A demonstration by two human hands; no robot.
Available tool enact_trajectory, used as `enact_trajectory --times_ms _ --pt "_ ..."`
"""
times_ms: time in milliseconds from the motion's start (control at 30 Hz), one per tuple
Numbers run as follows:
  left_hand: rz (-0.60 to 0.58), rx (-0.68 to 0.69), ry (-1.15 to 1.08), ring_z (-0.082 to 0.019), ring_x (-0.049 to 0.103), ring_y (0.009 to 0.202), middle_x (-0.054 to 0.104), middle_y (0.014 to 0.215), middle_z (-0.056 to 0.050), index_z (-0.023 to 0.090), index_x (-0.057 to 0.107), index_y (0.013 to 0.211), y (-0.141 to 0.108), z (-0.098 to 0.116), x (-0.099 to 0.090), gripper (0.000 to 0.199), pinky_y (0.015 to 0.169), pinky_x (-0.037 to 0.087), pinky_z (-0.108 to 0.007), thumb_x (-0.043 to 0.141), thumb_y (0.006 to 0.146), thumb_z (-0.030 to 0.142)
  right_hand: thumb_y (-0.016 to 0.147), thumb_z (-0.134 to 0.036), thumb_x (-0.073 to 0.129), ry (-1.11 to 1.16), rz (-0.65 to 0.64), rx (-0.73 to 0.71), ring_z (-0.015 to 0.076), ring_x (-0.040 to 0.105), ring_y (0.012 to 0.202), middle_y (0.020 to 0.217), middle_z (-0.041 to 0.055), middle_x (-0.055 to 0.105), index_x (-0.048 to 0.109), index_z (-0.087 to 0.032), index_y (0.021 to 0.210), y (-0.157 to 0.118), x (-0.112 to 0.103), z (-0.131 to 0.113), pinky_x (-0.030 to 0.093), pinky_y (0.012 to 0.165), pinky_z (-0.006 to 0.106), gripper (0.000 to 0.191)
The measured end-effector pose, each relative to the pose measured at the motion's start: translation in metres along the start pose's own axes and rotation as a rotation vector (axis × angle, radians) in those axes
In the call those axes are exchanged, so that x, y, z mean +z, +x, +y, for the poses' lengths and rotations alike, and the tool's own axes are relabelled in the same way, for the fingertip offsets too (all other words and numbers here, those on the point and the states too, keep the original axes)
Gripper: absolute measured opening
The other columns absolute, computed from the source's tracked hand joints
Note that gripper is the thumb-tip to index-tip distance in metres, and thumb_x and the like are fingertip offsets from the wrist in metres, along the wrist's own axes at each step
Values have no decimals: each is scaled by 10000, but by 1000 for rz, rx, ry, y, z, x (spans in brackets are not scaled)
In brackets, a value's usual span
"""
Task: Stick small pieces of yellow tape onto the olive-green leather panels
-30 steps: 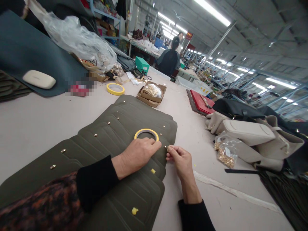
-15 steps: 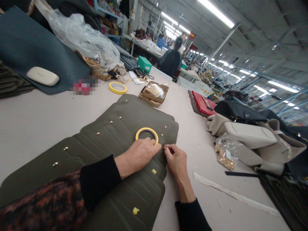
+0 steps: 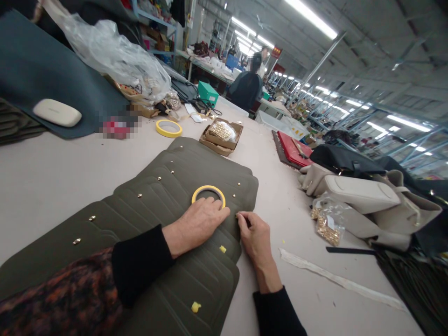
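- Left hand [image 3: 198, 224]: fingers hooked over near rim of yellow tape roll [image 3: 208, 188], holding it; thumb side faces right hand.
- Right hand [image 3: 256, 233]: thumb and index pressed together at tips, by right edge of green panels [image 3: 147, 233]; can't tell what, if anything, is pinched.
- Tape roll: over the panels, toward their far right corner.
- Green panels: overlapping on bench [image 3: 273, 186], gold studs [image 3: 92, 218] along left side, a few more near far right corner; two yellow scraps [image 3: 196, 307] near right edge.
- Second tape roll [image 3: 168, 122]: flat on bench, just beyond panels' far edge.
- Cardboard box [image 3: 224, 149]: beyond panels' far edge, gold beads [image 3: 220, 129] inside; green box [image 3: 207, 94] farther off, toward bench's far edge.
- Left side of bench: pale case [image 3: 57, 113] on dark blue sheet [image 3: 52, 79], clear plastic bag [image 3: 119, 56] behind.
- Right side of bench: beige bag [image 3: 362, 190], clear pouch of gold hardware [image 3: 328, 229] against it, black strip [image 3: 350, 251], whitish strip [image 3: 336, 277] nearer, red item [image 3: 290, 148] farther off.
- Background: person [image 3: 247, 88] in dark top.
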State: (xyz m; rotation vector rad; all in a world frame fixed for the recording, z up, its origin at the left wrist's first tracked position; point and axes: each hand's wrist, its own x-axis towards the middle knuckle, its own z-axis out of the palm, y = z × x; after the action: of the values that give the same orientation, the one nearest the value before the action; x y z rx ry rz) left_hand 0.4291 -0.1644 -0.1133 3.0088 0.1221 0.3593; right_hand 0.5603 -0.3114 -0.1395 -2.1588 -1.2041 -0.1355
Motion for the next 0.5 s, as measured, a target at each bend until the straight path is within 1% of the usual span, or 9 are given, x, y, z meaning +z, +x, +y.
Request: enact_trajectory --times_ms 67,167,200,233,367,400,500 --pt "-4 2 4 -214 535 769 571 846 -69 173 550 897 0 -1 1 140 689 456 -337 431 898 98 877 -324 509 39 -1 66 171 645 669 756 45 709 685 -194 807 1 1 0 491 665 286 229" --pt "-11 8 -3 -215 538 757 571 845 -59 178 544 899 -1 -2 1 123 677 453 -339 443 899 108 879 -372 515 204 54 231 152 640 602 730 22 702 659 -184 900 -2 -3 2 500 609 265 238" --pt "-10 10 -6 -216 539 754 570 843 -57 180 542 895 -1 -3 1 114 673 452 -339 449 899 113 877 -377 521 236 67 261 148 637 592 722 18 699 653 -182 910 -4 -5 3 500 598 260 238" --pt "-8 11 -9 -217 541 755 569 842 -56 181 539 893 -2 -3 2 108 671 452 -340 453 899 117 873 -374 531 240 68 261 148 636 597 724 18 698 652 -183 899 -6 -7 3 499 599 259 228" --pt "-2 18 -12 -226 543 763 570 843 -55 184 533 889 -3 -2 2 110 668 455 -346 458 888 105 863 -315 544 94 16 100 164 638 675 784 41 714 684 -193 818 -11 -6 -2 485 670 277 191" --pt "-2 19 -11 -229 543 766 571 847 -57 184 534 892 -3 -2 2 116 668 456 -349 457 884 98 862 -300 539 61 8 84 168 640 681 787 44 717 690 -193 817 -10 -4 -3 481 677 282 191" --pt "-8 20 -8 -232 544 770 573 853 -61 182 536 892 -2 -2 1 128 665 455 -350 452 878 86 853 -281 523 13 -19 131 179 651 671 762 43 724 703 -194 804 -5 2 -7 471 660 285 206"
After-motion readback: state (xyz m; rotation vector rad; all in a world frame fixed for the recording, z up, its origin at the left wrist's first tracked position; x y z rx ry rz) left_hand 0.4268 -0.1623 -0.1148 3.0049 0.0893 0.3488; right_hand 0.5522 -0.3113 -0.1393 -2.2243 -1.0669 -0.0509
